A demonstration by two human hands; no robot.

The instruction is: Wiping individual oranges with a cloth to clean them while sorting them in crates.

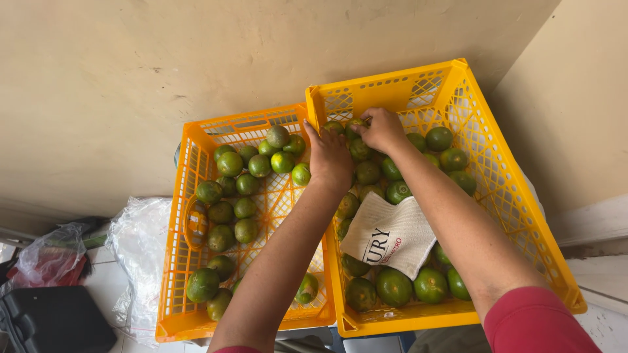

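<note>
Cloth (390,236): lower right crate (517,196), on limes.
Right hand (381,129): fingers curled on a lime (355,125).
Left hand (330,159): fingers straight, grip hidden.

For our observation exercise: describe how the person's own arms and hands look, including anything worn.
Both forearms are bare. The left hand and right hand wear no gloves, rings or watch that show. A red sleeve covers the right upper arm; a sliver of red shows at the left arm's lower edge.

We saw two yellow crates side by side, both holding green citrus fruits (394,286). Our left hand (330,159) and right hand (381,129) reached into the right crate (517,196), above a folded white cloth (390,236); the left crate (171,261) sat alongside.
</note>
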